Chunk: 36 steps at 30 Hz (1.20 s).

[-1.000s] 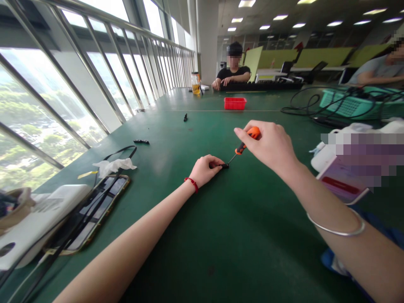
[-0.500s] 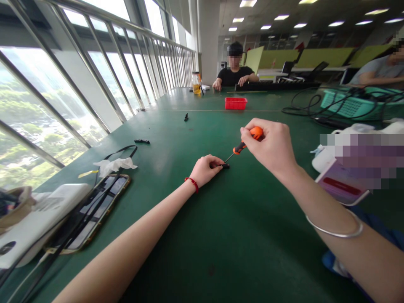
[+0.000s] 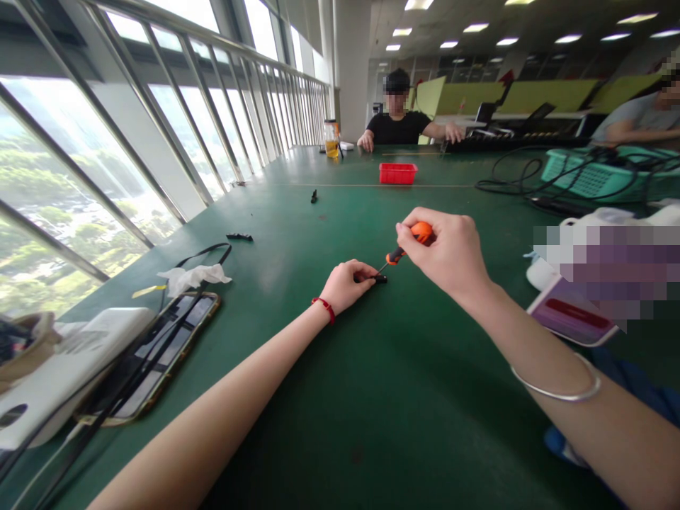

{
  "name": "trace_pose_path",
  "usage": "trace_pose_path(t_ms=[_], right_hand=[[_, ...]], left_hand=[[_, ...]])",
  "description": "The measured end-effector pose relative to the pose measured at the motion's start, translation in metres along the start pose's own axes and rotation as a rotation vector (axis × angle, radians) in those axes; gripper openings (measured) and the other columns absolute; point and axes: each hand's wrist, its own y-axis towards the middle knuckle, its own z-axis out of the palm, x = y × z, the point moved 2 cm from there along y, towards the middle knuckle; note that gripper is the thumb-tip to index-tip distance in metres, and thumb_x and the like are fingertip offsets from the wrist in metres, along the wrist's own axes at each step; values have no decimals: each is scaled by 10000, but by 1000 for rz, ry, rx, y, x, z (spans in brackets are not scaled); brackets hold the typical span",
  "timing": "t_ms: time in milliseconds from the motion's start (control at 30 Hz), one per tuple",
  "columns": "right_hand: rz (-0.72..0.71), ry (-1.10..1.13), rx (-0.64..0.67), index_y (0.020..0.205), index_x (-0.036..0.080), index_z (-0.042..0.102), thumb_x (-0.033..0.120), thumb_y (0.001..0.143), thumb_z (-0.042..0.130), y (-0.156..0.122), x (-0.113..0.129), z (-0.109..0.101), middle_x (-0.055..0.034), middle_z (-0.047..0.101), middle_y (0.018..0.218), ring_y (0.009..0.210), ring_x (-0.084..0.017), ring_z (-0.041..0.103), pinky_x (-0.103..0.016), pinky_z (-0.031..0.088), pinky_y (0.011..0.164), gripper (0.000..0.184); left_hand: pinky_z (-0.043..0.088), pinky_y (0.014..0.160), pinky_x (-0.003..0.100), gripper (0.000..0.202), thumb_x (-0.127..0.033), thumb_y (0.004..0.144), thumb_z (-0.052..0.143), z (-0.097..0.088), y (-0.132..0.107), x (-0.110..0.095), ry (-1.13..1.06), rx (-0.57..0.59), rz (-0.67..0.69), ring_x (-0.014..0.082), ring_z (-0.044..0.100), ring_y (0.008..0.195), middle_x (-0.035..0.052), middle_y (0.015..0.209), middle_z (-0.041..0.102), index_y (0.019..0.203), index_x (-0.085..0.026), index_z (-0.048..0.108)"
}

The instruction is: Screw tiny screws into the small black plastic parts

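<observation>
My left hand (image 3: 346,285) rests on the green table (image 3: 372,397), fingers curled and pinched on a small black part (image 3: 379,279). My right hand (image 3: 450,249) is closed round the orange-and-black handle of a small screwdriver (image 3: 408,241). The screwdriver slants down to the left, and its thin shaft points at the black part. A red cord circles my left wrist, a silver bangle my right forearm.
A phone (image 3: 154,354), a white tissue (image 3: 192,276) and a black cable lie at the left. Small black parts (image 3: 239,237) and a red tray (image 3: 398,173) lie farther off. A teal basket (image 3: 589,176) with cables sits right. Two other people sit at the far end.
My right hand has shifted slightly left and down with the screwdriver, fingers turning on the handle. The far person's arm has stretched out to the right. My left hand stays put.
</observation>
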Motion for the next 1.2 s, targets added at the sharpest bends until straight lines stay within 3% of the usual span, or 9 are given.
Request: trace_pose_path(t_ms=[233,400,467,567,733,833,900,1100,1200], right_hand=[[-3,0,74,860,233,576,313,700,518,-1,5,-2,10,583,633,549,-155,496,-246,285,507,188],[1,-94,83,699,231,565,412,823,408,0,4,-3,2,535,545,526,-157,485,-254,261,506,269],[-4,-90,84,796,236,578,365,785,456,0,5,-4,11,557,575,526,-154,486,-253,266,508,178],[-5,-74,98,939,237,559,339,725,519,0,6,-5,16,591,637,540,-156,499,-250,267,501,241],[13,-134,110,725,234,576,429,825,409,-1,6,-5,-7,555,555,540,-172,500,-265,254,502,275],[-5,-113,106,890,238,581,363,776,475,-1,7,-5,6,577,598,534,-165,495,-261,264,505,200],[-17,-91,114,990,233,554,345,737,516,-1,9,-5,13,589,636,537,-160,497,-254,266,499,279],[-3,-139,129,734,234,581,426,837,393,-1,8,-5,4,547,563,529,-156,484,-253,257,500,287],[-8,-102,108,918,235,578,346,761,490,-1,7,-5,19,565,602,534,-150,489,-246,270,504,211]], left_hand=[[518,734,250,168,-156,722,608,1,0,1,-25,-5,-12,134,618,739,48,868,675,860,-148,702],[508,686,238,171,-168,726,607,0,0,0,0,-4,-3,126,603,707,44,849,667,864,-152,708],[507,699,243,174,-162,724,606,0,0,0,-4,-2,-8,129,606,718,46,853,665,865,-148,707],[509,730,255,179,-151,719,606,0,0,0,-20,-1,-17,136,611,741,53,870,667,868,-137,704],[505,704,254,176,-155,727,601,0,0,-1,-15,9,-11,132,601,717,58,870,664,866,-132,707],[507,716,248,175,-150,723,606,0,0,-1,-22,2,-15,129,605,723,53,861,666,867,-135,704],[508,721,247,173,-147,720,608,0,0,0,-27,-3,-15,129,609,727,49,852,668,865,-135,701],[505,695,244,172,-151,725,606,1,0,-1,-3,-1,-3,128,602,714,49,858,670,863,-140,708],[509,714,247,173,-144,717,612,1,0,0,-13,-8,-14,131,610,727,51,859,670,863,-136,705]])
